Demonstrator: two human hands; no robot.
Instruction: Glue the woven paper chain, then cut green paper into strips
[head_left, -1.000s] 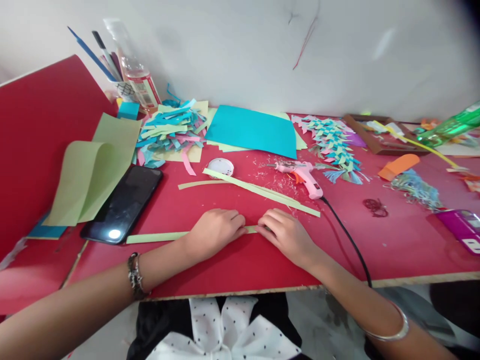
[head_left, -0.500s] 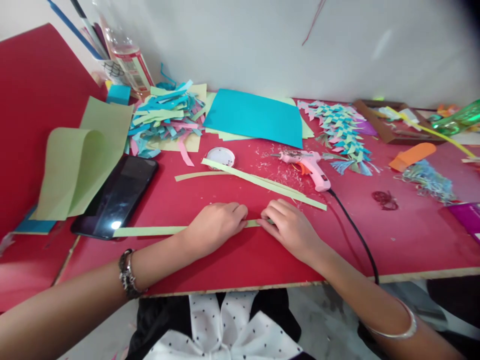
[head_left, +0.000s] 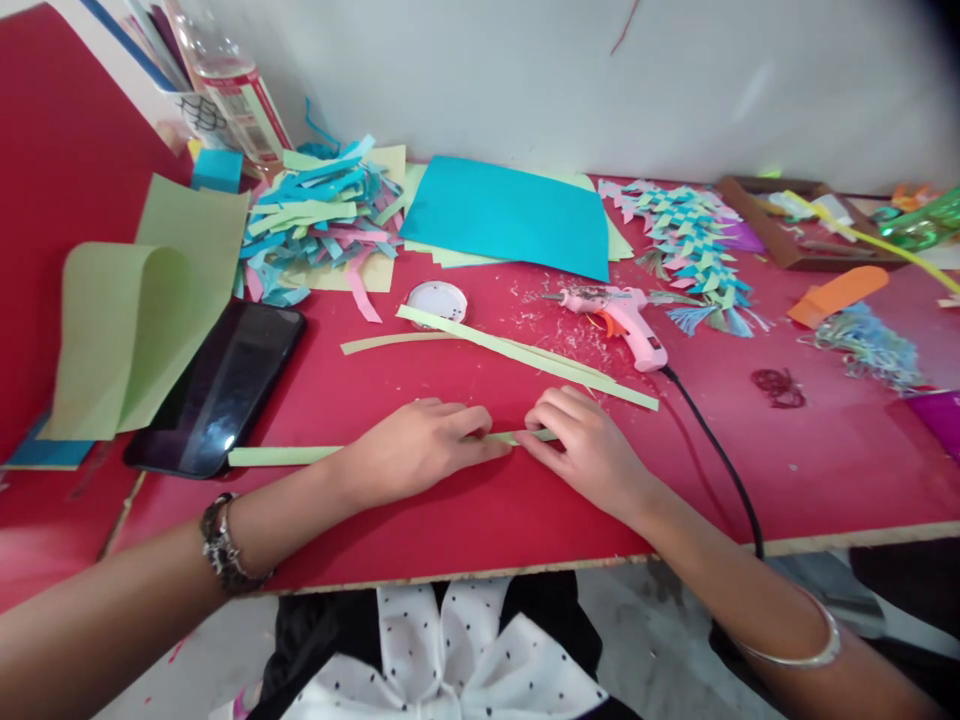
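A long, narrow pale green paper strip (head_left: 289, 456) lies across the red table near its front edge. My left hand (head_left: 420, 447) grips it around the middle, fingers curled and thumb stretched along the strip. At the strip's right end my right hand (head_left: 581, 450) pinches the paper between thumb and fingers, close to my left fingertips. The left end of the strip reaches the corner of a black phone (head_left: 225, 385). Just beyond my hands, more pale green strips (head_left: 517, 350) lie slantwise, partly over a round white lid (head_left: 436, 302).
A pink glue gun (head_left: 619, 318) with a black cord lies right of the lid. Farther back are a pile of cut paper strips (head_left: 322, 225), a blue sheet (head_left: 510, 215) and a woven paper piece (head_left: 690, 250). A curled green sheet (head_left: 112, 330) leans over the phone.
My left thumb has stretched out to the right along the strip, toward my right hand. My right hand keeps its pinch at nearly the same place. The whole view has shifted slightly.
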